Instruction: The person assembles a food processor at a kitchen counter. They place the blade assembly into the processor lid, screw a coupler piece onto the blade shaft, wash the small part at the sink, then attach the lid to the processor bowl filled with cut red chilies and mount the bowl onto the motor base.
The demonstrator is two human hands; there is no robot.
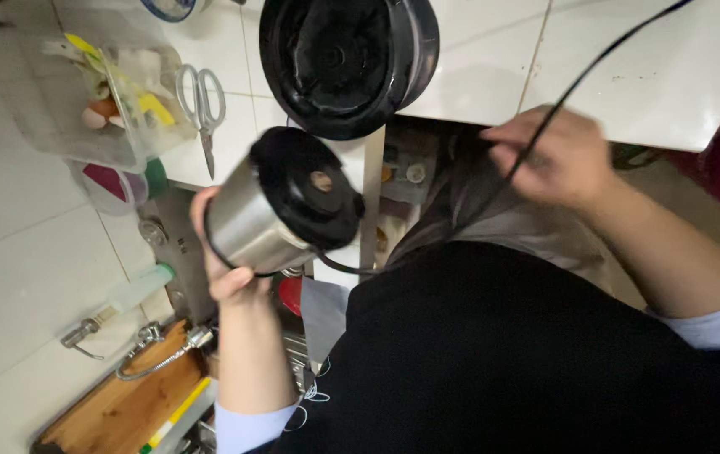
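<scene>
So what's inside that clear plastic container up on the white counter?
Through the wall of the clear plastic container show an egg and yellow pieces, beside scissors. The rest is blurred pale clutter; whatever lies beneath it cannot be made out.

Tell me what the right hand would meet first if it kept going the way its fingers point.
The right hand, pinching the black cord, points toward the steel appliance base; probably that first, though depth is unclear.
</scene>
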